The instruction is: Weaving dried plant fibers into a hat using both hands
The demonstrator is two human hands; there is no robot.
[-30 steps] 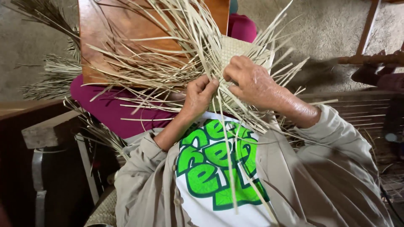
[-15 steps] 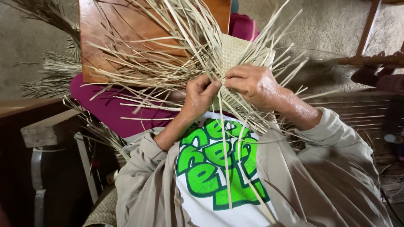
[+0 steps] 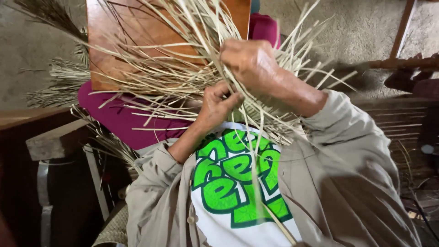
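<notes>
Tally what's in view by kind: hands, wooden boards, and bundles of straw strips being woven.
Hands: 2, the left hand and the right hand
Wooden board: 1
Bundle of pale straw strips: 1; the strips themselves are too many to count
Total: 4

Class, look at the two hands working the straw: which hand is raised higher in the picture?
The right hand: it grips the straw strips high up, knuckles showing, while the left hand pinches strips lower, just above the white shirt.

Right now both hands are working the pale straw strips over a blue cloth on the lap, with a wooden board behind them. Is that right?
Not quite: the cloth is magenta, not blue, as the head view shows. The rest holds: left hand and right hand work the straw strips, the wooden board behind them.
</notes>
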